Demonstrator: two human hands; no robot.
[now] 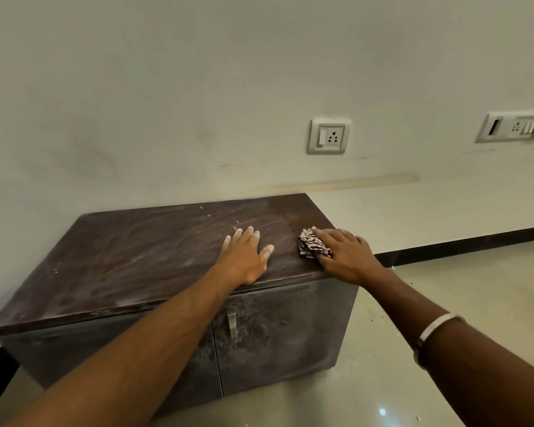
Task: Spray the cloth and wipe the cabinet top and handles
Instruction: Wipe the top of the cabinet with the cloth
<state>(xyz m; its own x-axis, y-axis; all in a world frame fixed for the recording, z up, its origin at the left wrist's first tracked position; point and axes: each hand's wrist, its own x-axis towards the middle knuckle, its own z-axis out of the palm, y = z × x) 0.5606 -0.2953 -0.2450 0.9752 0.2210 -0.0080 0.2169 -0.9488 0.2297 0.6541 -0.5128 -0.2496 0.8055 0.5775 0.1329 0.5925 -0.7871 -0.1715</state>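
One head-worn view looks forward and down, close over the cabinet top (142, 251).

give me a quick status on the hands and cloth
Left hand flat on dusty cabinet top. Right hand presses cloth near right edge. Nothing in the way.

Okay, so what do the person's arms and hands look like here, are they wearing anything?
Both forearms are bare, with no sleeves or gloves in view. The right arm wears one pale, whitish bangle above the wrist. The left hand has whitish dust on its fingertips. No rings or watch show on the right hand.
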